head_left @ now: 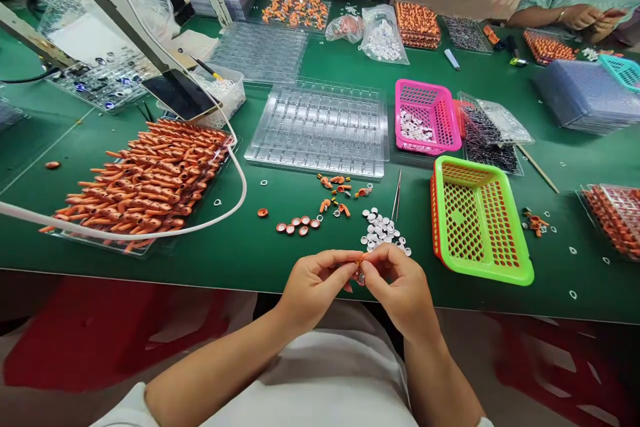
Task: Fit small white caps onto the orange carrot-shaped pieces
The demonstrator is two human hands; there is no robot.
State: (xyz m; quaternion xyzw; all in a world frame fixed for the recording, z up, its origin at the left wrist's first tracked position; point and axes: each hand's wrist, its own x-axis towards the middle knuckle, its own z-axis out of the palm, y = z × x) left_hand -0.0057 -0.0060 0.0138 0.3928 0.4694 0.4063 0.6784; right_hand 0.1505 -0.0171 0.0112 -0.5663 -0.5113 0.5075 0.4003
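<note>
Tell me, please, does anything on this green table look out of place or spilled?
The white cable runs across the stacked orange parts on the left, where it may snag them. One reddish-orange piece lies alone left of them, and small white rings are scattered at the right, as if dropped.

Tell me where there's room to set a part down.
Bare green tabletop lies between the orange-piece stack and the red-rimmed caps; a narrower strip separates the white discs from the lime basket. It's crowded beyond the right hand, with discs and tweezers.
</note>
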